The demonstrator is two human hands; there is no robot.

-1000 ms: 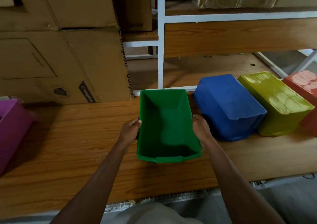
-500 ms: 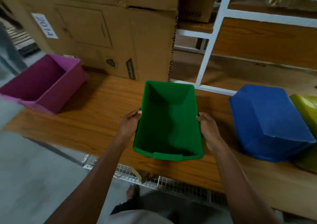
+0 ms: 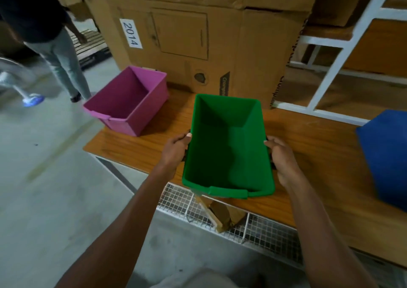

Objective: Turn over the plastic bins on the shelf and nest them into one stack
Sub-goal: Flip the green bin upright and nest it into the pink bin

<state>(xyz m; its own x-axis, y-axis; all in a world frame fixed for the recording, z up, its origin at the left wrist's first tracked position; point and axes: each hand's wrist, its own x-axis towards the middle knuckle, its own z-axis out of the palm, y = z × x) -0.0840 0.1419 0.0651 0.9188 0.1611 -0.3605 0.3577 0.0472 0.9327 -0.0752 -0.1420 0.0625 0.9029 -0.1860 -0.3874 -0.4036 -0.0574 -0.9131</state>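
I hold a green plastic bin upright, mouth up, above the wooden shelf. My left hand grips its left wall and my right hand grips its right wall. A purple bin stands upright and empty at the shelf's left end, to the left of the green one and apart from it. A blue bin lies upside down at the right edge of the view, partly cut off.
Large cardboard boxes stand behind the bins on the shelf. A white metal rack frame rises at the right. A wire mesh ledge runs under the shelf's front edge. Another person walks on the concrete floor at the far left.
The green bin has travelled left along the shelf in both hands, toward the purple bin. The view swung left: the yellow and orange bins are out of sight, and a walking person appeared.
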